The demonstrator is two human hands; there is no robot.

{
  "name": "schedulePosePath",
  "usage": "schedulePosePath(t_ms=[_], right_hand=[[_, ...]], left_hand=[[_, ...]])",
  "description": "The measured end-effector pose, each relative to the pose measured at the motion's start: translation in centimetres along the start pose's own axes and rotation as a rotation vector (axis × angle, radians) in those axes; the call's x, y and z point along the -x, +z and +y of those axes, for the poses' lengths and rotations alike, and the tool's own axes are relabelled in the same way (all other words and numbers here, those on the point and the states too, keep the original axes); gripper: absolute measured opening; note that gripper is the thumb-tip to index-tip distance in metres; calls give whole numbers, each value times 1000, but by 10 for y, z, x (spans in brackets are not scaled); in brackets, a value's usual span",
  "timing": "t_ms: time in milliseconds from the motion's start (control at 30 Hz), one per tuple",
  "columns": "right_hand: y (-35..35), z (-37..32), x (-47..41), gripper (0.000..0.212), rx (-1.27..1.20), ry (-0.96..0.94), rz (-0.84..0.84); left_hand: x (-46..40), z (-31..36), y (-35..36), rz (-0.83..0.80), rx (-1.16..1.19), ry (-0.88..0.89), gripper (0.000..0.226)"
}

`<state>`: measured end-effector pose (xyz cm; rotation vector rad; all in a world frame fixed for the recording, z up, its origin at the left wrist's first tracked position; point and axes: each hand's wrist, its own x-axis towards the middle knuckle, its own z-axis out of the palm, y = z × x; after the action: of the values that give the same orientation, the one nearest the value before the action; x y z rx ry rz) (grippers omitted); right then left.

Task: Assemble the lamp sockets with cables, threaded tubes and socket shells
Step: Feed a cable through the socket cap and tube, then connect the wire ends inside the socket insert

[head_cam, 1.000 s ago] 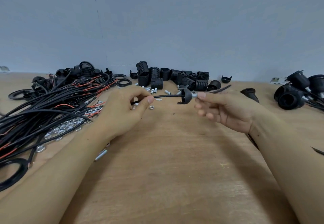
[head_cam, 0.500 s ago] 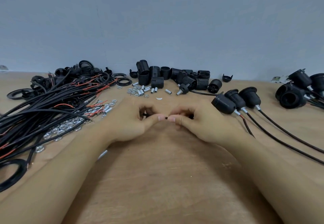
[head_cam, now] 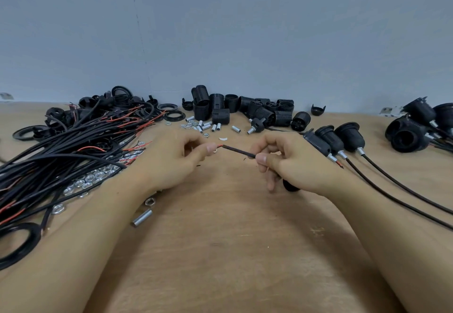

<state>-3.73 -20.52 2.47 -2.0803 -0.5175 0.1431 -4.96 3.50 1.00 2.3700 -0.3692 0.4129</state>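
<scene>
Both hands working 1 cable (head_cam: 239, 151) above the middle of the counter (head_cam: 232, 251), now drawn apart where half a second ago thumbs met tip to tip. Left hand (head_cam: 169, 163) pinching the cable's stripped end, red wire showing just beside the thumb. Right hand (head_cam: 294, 163) clamped on the black sheath between thumb and forefinger, remaining fingers curled around something dark below, likely a socket part, though too hidden to name. Cable stretched taut between the 2 pinches, tilted down toward the right.

Widened gap suggests conductors being straightened or twisted, ready for threading; socket cap seen on the cable 1 second ago no longer visible on this stretch.

Elsewhere: 3 finished sockets (head_cam: 335, 141) lying right of the right hand, cables trailing near-right. Spare socket shells (head_cam: 247, 109) piled far centre, threaded tubes (head_cam: 208, 126) scattered in front of them, 1 loose tube (head_cam: 142, 220) near the left forearm. Cable bundle (head_cam: 61, 150) heaped left, nuts (head_cam: 90, 180) alongside. More assemblies (head_cam: 416, 128) far right.
</scene>
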Motion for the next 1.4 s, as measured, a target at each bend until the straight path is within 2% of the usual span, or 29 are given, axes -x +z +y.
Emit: schedulePosePath(t_ms=[100,200,267,300,333,400,533,667,900,1033,1167,1300,1400], right_hand=[[-1,0,-1,14,-70,3,-17],[-4,0,0,11,-204,25,-132],[-2,-1,1,9,-261,42,-233],[2,-1,1,15,-274,44,-247],[7,-1,1,22,-291,45,-233],[17,-1,-1,21,-334,21,-149],[25,2,-5,15,-360,3,-38],[26,5,-9,11,-312,4,83],[28,5,-12,10,-358,60,154],[29,4,-12,9,-349,48,171],[29,5,-12,17,-314,-9,141],[27,7,-15,15,-367,38,208],[26,8,-16,15,-392,62,215]], left_hand=[[-3,2,1,109,222,-43,18],[-5,6,8,150,419,-67,13],[-4,8,14,94,511,-68,11],[-3,9,16,49,551,-69,12],[-3,9,17,5,584,-68,15],[-2,10,21,-55,616,-55,21],[-3,11,26,-53,582,-50,8],[-2,13,28,0,501,-67,6],[-3,11,28,132,237,-43,11],[0,12,27,142,135,-3,10],[-1,9,21,130,37,46,9],[-19,7,18,142,-25,-19,14],[-56,1,17,90,-151,-35,8]])
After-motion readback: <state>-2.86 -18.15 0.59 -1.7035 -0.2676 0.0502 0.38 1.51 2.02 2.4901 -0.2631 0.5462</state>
